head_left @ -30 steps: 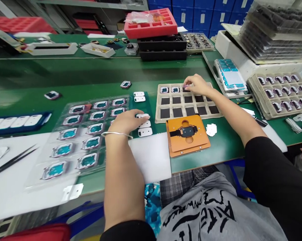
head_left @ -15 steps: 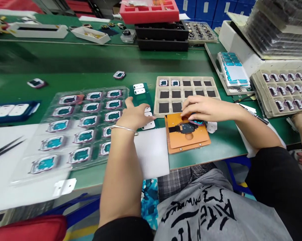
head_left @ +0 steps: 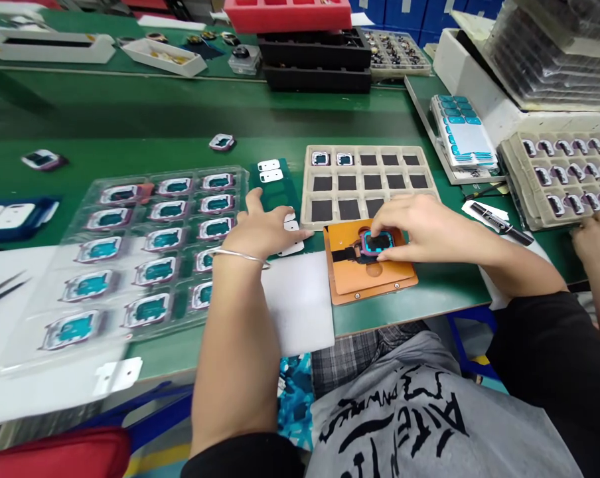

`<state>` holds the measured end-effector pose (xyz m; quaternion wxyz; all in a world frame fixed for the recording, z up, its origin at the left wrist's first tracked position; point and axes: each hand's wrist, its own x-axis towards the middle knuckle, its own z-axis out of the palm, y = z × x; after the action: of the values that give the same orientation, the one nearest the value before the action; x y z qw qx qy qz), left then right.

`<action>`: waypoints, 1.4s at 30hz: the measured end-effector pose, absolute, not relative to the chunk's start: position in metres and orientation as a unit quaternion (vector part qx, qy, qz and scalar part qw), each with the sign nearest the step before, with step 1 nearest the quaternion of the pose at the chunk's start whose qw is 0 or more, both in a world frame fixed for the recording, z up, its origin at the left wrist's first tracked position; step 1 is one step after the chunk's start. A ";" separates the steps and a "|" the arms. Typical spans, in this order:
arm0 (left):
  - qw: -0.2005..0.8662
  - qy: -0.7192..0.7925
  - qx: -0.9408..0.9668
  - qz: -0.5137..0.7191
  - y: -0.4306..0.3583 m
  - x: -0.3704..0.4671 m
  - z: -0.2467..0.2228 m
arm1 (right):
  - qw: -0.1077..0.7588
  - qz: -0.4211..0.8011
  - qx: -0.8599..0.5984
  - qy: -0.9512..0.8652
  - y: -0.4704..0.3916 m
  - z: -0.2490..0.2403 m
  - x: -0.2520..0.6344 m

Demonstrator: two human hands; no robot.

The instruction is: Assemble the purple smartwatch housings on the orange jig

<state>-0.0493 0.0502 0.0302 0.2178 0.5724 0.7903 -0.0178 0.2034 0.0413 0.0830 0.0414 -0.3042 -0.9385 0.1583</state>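
Observation:
My right hand (head_left: 412, 229) pinches a purple-rimmed watch case (head_left: 378, 243) with a dark face and light-blue marks inside. The case is over a black recess in an orange fixture plate (head_left: 347, 279); whether it rests there I cannot tell. My left hand (head_left: 263, 229), with a bangle at the wrist, has its fingers apart and holds nothing visible. Beneath and beside its fingers is a dark green sheet (head_left: 287, 194) bearing white rounded pieces (head_left: 271, 175). Left of this hand, a clear tray (head_left: 125, 265) holds several watch frames with teal film.
Behind the fixture stands a beige compartment tray (head_left: 307, 199) with two watch frames in its back row. White foam (head_left: 300, 299) lies between my arms. Tweezers (head_left: 4, 290) are far left, a black pen (head_left: 502, 224) at right. A co-worker's hand (head_left: 596, 242) is by a filled tray (head_left: 559, 176).
My right hand has turned and drawn back slightly, bringing the watch case over the fixture's recess, its face now visible. The left hand stays spread. The view has shifted a little.

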 end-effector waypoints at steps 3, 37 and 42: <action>0.218 0.788 0.575 -0.026 0.050 -0.051 0.028 | 0.052 0.180 -0.291 -0.938 0.038 0.078 0.197; 0.223 0.792 0.568 0.007 0.047 -0.052 0.037 | 0.027 0.127 -0.215 -0.968 0.044 0.022 0.155; 0.179 0.765 0.618 -0.001 0.056 -0.077 0.014 | 0.032 0.145 -0.230 -0.962 0.042 0.016 0.151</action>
<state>-0.0771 0.0557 0.0142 0.1791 0.6181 0.7654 -0.0012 0.1507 0.0422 0.0156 0.0324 -0.2303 -0.9617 0.1453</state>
